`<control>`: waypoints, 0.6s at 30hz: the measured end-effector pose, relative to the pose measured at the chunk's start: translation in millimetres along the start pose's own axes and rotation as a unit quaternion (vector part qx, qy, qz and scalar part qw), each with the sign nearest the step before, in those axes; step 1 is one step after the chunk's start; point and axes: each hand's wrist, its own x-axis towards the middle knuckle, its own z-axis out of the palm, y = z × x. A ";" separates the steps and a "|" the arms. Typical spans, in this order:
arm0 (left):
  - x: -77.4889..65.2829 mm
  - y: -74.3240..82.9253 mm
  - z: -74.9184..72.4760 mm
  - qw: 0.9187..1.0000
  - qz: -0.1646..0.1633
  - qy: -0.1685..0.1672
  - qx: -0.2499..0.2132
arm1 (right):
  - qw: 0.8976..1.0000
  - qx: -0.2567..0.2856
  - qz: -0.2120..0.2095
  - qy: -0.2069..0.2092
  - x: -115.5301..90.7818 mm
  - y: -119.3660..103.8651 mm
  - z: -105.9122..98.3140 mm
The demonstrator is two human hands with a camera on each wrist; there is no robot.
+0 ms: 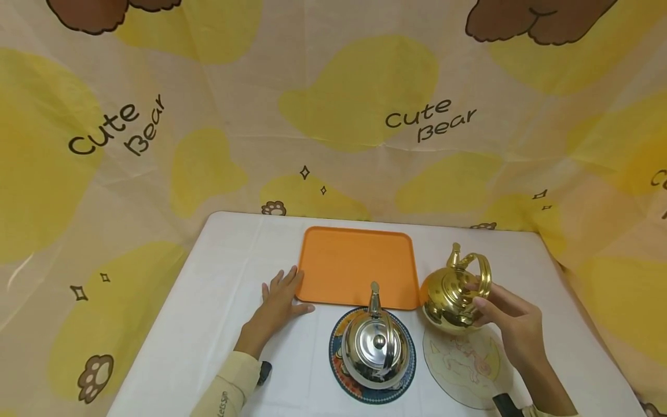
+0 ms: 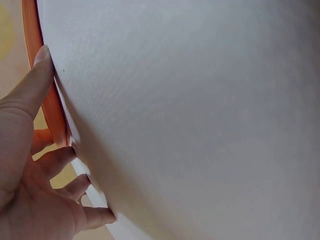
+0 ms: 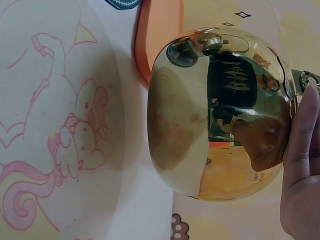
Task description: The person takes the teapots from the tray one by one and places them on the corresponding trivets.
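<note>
My right hand [image 1: 518,327] grips a shiny gold teapot [image 1: 448,301] at its handle, and the pot is held above the table beside the tray's right end. Its rounded body [image 3: 225,120] fills much of the right wrist view, mirroring the surroundings. My left hand [image 1: 278,304] lies with fingers spread at the left edge of an orange tray [image 1: 359,266]. In the left wrist view, the left thumb and fingertips touch around the tray's corner [image 2: 54,110] and the white tabletop.
A silver teapot [image 1: 375,350] stands on a round patterned mat [image 1: 336,370] in front of the tray. To its right lies a pale round mat [image 1: 458,370] with a pink unicorn drawing. A printed "Cute Bear" cloth [image 1: 333,116] hangs behind the white table [image 1: 229,260].
</note>
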 end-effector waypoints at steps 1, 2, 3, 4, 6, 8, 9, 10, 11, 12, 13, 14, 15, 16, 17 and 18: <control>-0.1 0.0 0.0 1.000 0.000 0.000 0.000 | 1.000 0.002 0.000 0.000 -1.4 -0.1 -0.2; -0.1 0.2 -0.2 1.000 -0.002 -0.002 -0.001 | 1.000 0.000 0.003 0.003 -2.6 -0.2 -0.4; -0.1 0.1 0.0 1.000 -0.001 -0.001 0.000 | 1.000 -0.003 0.005 0.005 -3.8 -0.3 -0.7; -0.3 0.2 0.0 1.000 0.001 0.000 0.000 | 1.000 -0.003 0.008 0.009 -4.8 -0.7 -0.8; -1.0 0.6 -0.2 1.000 0.003 0.002 0.000 | 1.000 -0.005 0.013 0.014 -7.0 -1.8 -1.0; -1.1 0.5 0.0 1.000 0.005 0.003 0.000 | 1.000 -0.005 0.013 0.017 -9.1 -2.8 -1.5; -1.2 0.3 0.2 1.000 0.007 0.005 0.000 | 1.000 -0.001 0.012 0.018 -10.1 -3.3 -1.7; -1.2 0.2 0.3 1.000 0.008 0.005 0.000 | 1.000 0.002 0.013 0.019 -11.1 -3.9 -1.9; -1.1 0.2 0.2 1.000 0.007 0.003 0.001 | 1.000 0.001 0.014 0.019 -12.0 -4.5 -2.0; -1.0 -0.1 0.4 1.000 0.007 0.005 0.001 | 1.000 -0.003 0.017 0.021 -13.0 -5.1 -2.0; -0.9 -0.2 0.4 1.000 0.008 0.005 0.001 | 0.999 -0.008 0.021 0.024 -14.0 -5.7 -2.0; -0.8 -0.2 0.3 1.000 0.008 0.005 0.002 | 0.999 -0.013 0.025 0.028 -14.9 -6.2 -2.0; -0.8 -0.1 0.1 1.000 0.008 0.005 0.002 | 0.999 -0.015 0.028 0.033 -15.8 -6.7 -1.6; -0.5 -0.1 0.1 1.000 0.007 0.004 0.002 | 0.999 -0.017 0.028 0.033 -16.8 -7.0 -1.7; -0.6 0.1 -0.1 1.000 0.007 0.004 0.001 | 0.999 -0.016 0.027 0.035 -17.7 -7.2 -1.6; -0.6 0.2 -0.1 1.000 0.007 0.004 0.001 | 0.999 -0.014 0.026 0.036 -18.8 -7.2 -1.6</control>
